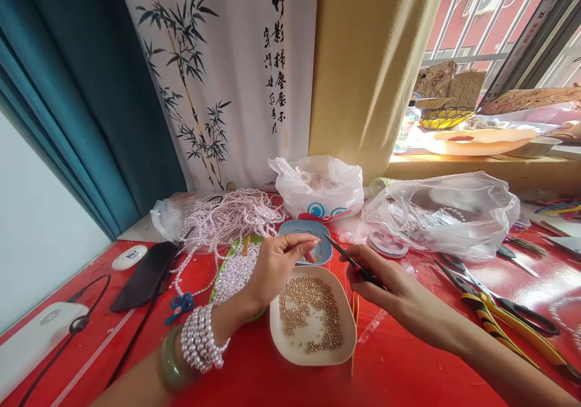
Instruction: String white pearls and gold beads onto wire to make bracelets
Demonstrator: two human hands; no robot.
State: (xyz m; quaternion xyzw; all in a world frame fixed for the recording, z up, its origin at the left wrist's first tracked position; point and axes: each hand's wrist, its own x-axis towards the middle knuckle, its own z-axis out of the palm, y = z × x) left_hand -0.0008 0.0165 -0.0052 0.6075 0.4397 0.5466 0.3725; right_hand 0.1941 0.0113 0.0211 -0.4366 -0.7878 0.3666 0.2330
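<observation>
Left hand [278, 264]: thumb and forefinger pinched on a tiny whitish piece [316, 243], too small to identify, near the blue dish [302, 225]. Right hand [385, 275]: grasps a dark-handled tool [341, 251], tip just beside the left fingertips. Cream tray [295, 354] with gold beads [333, 317] sits on the red surface [399, 358], between the forearms. Pearly beads [233, 274] lie in a green tray [256, 238], left.

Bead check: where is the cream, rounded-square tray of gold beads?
In the head view, the cream tray sits low, slightly right of centre, in front of the blue rounded tray.
</observation>
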